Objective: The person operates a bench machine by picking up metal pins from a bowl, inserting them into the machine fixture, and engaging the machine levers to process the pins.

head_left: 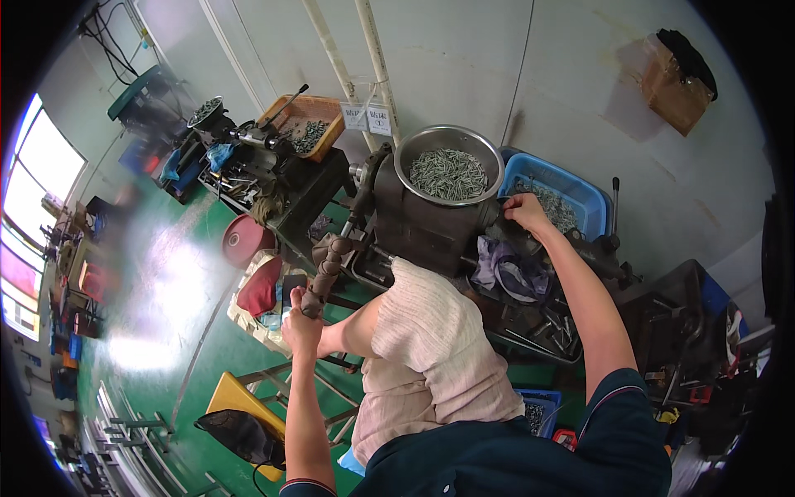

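Head view: a steel bowl [447,137] heaped with slim metal pins [448,174] sits on top of the dark bench machine [418,228], probably so the loose stock stays gathered above the working end and close to either arm. Just beside it, toward the wall, a blue plastic tray [595,217] holds more small metal pieces [553,207]; its place by the machine's right end presumably spares the right arm a long reach. A crumpled purple-grey rag [511,269] lies in front of that end, seemingly kept there for wiping. The left hand [301,327] is wrapped around the lower end of a dark knobbed lever [329,269], a hold that would suit pulling or steadying it; its forearm rises almost straight from the lower edge, with the thumb uppermost. The right arm stretches farther, slanting up and inward from the sleeve, the elbow only slightly bent. Its right hand [527,213] hangs between the machine's right end and the tray, wrist dropped, fingers curled and their tips pointing left toward the machine. Thumb and fingertips look drawn close, as for handling something small, but whether they pinch a pin or meet on nothing I cannot tell.
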A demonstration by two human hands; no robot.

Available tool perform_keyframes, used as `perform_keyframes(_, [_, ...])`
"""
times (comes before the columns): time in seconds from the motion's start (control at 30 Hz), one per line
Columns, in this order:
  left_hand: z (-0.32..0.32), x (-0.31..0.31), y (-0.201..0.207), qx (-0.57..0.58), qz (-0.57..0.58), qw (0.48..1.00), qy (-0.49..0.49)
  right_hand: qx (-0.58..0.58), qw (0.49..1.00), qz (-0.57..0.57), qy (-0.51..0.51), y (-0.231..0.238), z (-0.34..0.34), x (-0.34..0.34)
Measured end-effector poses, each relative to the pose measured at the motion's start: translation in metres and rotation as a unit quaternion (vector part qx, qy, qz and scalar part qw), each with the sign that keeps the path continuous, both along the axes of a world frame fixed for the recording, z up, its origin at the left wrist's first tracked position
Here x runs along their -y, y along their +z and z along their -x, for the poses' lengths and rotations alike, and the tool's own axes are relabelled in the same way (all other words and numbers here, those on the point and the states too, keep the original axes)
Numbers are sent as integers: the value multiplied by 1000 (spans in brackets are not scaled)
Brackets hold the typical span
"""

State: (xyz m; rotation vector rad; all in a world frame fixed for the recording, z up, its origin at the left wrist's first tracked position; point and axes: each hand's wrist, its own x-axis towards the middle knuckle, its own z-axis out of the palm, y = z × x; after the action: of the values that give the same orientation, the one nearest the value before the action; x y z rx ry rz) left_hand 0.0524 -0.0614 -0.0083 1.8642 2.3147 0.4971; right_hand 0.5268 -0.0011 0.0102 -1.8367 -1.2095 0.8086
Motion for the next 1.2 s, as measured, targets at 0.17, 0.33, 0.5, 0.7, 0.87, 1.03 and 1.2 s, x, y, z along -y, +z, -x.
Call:
perform_keyframes(0.17, [-2, 2, 3, 3, 6, 1000, 3, 16, 999, 22, 44, 2, 3, 1])
perform_keyframes(0.33, [0, 2, 1, -6, -1, 1000, -1, -2, 998, 23, 64, 3, 1, 3])
perform_keyframes(0.5, [0, 1, 0, -9, 5, 1000, 0, -45, 995, 4, 84, -3, -2, 1])
perform_keyframes(0.7, [5, 1, -3, -16, -22, 1000, -8, -27, 996, 3, 81, -3, -1, -3])
perform_keyframes(0.87, [-4, -2, 4, 3, 9, 1000, 4, -32, 995, -50, 82, -7, 3, -4])
perform_keyframes(1.03, [18, -16, -7, 3, -58, 998, 12, -52, 993, -60, 87, -6, 5, -2])
perform_keyframes(1.2, [54, -54, 2, -39, 7, 999, 6, -27, 995, -40, 89, -7, 3, 0])
